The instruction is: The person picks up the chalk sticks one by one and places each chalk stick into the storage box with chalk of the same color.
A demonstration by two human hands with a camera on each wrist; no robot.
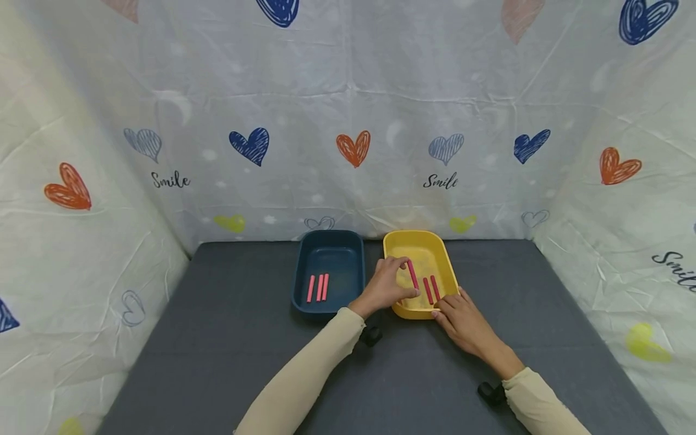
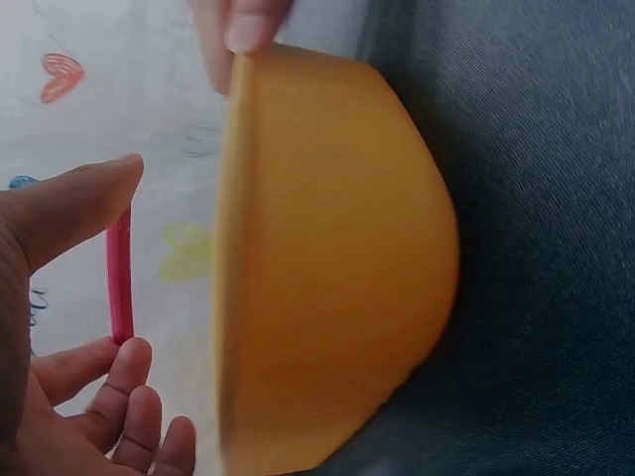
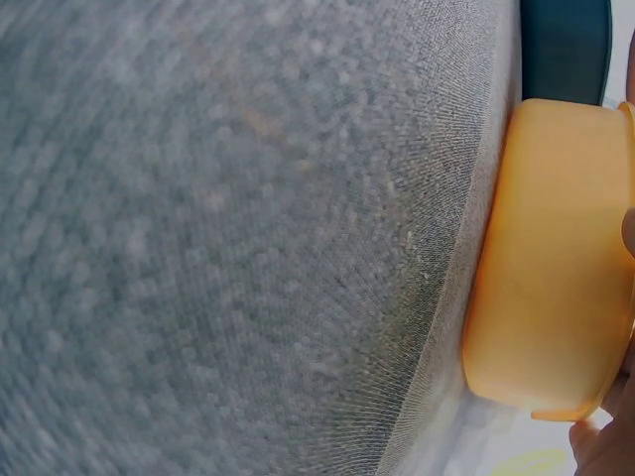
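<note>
My left hand [image 1: 385, 285] is over the near left part of a yellow container [image 1: 418, 240], pinching a thin dark pink stick [image 1: 412, 275] lengthwise between thumb and fingertip. The left wrist view shows this stick [image 2: 120, 278] outside the container's wall [image 2: 337, 258], thumb at one end and a finger at the other. Two similar dark pink sticks [image 1: 428, 291] lie side by side on the container's floor. At the near right corner, my right hand [image 1: 464, 323] holds the rim; in the right wrist view only parts of its fingers [image 3: 607, 446] show at the edge.
Left of the yellow container stands a dark blue container [image 1: 328, 240] with three lighter pink sticks [image 1: 321, 288] inside. Both stand on a dark grey table [image 1: 234, 326], near its back edge. A white curtain [image 1: 304, 121] with printed hearts hangs behind and at the sides.
</note>
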